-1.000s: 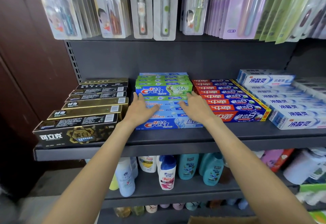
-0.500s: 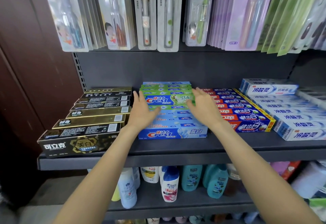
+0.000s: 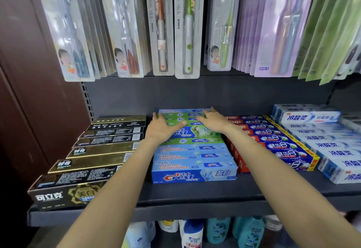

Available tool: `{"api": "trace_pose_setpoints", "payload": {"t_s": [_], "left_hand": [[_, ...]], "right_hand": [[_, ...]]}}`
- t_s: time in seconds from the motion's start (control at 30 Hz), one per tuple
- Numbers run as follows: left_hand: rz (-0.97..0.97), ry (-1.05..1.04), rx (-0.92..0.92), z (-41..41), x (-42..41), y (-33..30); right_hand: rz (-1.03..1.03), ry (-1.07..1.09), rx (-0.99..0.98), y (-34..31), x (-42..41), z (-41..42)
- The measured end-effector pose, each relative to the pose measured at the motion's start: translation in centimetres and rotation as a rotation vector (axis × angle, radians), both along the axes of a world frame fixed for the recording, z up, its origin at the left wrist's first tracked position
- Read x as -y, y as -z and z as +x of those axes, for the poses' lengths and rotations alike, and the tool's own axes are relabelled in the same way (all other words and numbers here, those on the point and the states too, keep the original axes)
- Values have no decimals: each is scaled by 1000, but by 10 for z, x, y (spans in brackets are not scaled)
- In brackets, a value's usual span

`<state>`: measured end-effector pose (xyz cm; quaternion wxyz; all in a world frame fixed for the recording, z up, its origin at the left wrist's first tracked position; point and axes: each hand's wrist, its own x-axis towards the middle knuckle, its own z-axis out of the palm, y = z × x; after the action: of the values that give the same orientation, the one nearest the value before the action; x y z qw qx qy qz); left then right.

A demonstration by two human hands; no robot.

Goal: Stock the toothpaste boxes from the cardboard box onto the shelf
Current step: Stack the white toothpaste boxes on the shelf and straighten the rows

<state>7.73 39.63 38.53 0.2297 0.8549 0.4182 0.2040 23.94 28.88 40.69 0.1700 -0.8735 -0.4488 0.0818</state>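
A stack of green Crest toothpaste boxes (image 3: 197, 132) lies at the back of the dark shelf (image 3: 195, 195), behind a row of blue Crest boxes (image 3: 193, 175). My left hand (image 3: 163, 127) rests flat with straight fingers on the left part of the green stack. My right hand (image 3: 214, 121) lies flat on its right part, fingertips reaching the back box. Neither hand grips a box. The cardboard box is out of view.
Black-and-gold toothpaste boxes (image 3: 93, 161) fill the shelf's left, red-and-blue ones (image 3: 277, 144) and white-and-blue ones (image 3: 332, 146) its right. Toothbrush packs (image 3: 175, 25) hang above. Shampoo bottles (image 3: 193, 234) stand on the lower shelf. A brown wall (image 3: 29, 91) bounds the left.
Both hands have slid from the blue boxes at the front back onto the green stack. The view has shifted so the shelf sits lower in the frame.
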Motion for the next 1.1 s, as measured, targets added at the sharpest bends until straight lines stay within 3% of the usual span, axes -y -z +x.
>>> {"api": "trace_pose_setpoints", "payload": {"t_s": [0.77,0.87,0.97,1.1], "left_hand": [[139,32,-195,-3,2,1],[296,45,-177,-11,18,-7],[480,129,49,-30,48,-14],[556,269,141,-65,95,-3]], "right_hand": [[-19,-38,78,7,-2,5],[130,-41,50,1,10,-2],[411,-68,134,-8,47,-11],[640,-51,231,10,117,-36]]}}
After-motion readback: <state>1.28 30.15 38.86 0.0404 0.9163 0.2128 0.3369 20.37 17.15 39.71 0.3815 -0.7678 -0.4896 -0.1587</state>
